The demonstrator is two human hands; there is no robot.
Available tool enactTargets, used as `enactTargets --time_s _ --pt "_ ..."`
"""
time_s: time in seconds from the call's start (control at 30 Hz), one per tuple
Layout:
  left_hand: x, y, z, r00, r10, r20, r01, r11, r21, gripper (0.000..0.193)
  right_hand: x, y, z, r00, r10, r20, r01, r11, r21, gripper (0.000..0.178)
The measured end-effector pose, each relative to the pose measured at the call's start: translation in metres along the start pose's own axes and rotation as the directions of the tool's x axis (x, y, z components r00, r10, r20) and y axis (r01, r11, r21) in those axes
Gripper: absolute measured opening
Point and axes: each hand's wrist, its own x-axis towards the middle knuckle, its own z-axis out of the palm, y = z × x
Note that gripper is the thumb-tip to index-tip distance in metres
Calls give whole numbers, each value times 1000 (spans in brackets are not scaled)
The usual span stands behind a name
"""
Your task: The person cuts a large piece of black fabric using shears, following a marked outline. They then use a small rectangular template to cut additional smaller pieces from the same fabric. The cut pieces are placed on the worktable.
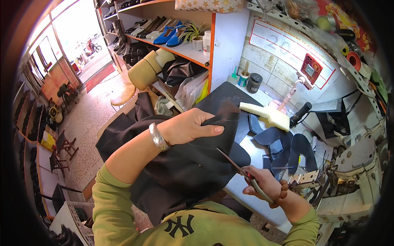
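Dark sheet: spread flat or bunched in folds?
Bunched, not flat: the dark sheet drapes in loose, uneven folds around and below the left hand, which grips its upper part.

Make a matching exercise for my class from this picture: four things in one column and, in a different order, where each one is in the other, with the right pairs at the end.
Column one
1. Scissors
2. Blue shoes
3. Silver bangle
4. Dark sheet of material

Column two
A. Around the left wrist
B. Pinched in the left hand
C. Gripped in the right hand
D. On the shelf, near the potted plant

Right pairs: 1-C, 2-D, 3-A, 4-B
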Motion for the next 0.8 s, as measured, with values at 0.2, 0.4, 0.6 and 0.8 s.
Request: enactTargets --time_s 0.2,0.4,0.6,0.8 --pt "-4 -2 5 977 212 -11 -200 936 289 32 -1 -8 -18 996 -74 58 87 959 -271 61" --pt "-3 -10 14 894 448 15 -423 832 359 42 -7 -17 -32 989 -61 136 110 913 -394 56" --pt "-4 -9 25 858 509 71 -487 761 430 41 -12 -22 -41 976 -4 218 105 884 -455 57" --pt "1 -9 31 874 479 85 -461 758 462 41 -8 -26 -37 965 57 258 79 870 -486 66"
